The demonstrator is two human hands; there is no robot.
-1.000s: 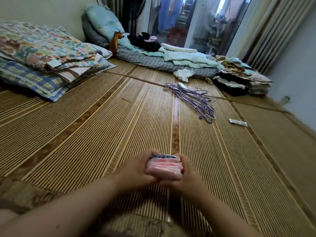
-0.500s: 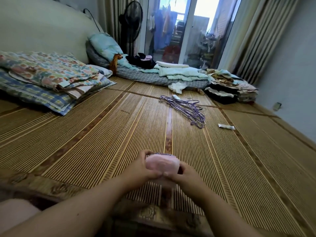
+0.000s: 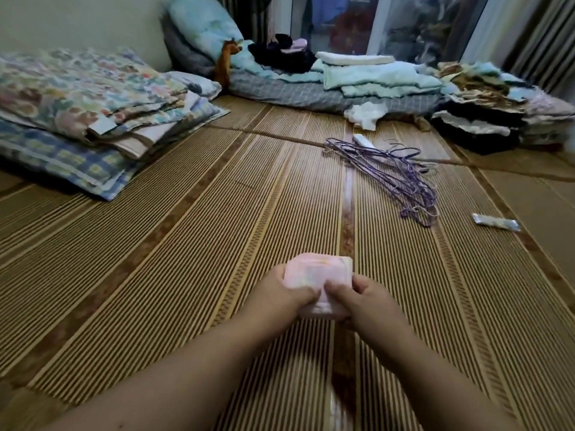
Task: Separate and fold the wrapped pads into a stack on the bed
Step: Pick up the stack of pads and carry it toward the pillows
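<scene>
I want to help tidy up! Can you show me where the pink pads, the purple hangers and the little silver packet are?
pink pads [image 3: 314, 272], head view, on the top wrapper between both hands.
purple hangers [image 3: 401, 175], head view, on the tangled wires mid-pile.
silver packet [image 3: 495, 223], head view, on its middle.

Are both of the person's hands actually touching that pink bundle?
Touching. The head view shows the left hand and right hand gripping the pink wrapped pads, thumbs pressed on top.

No legible txt anywhere: pale pink plastic-wrapped pad bundle [image 3: 317, 276] shows only blurred print, small silver foil sachet [image 3: 496, 223] too blurry to read.
</scene>
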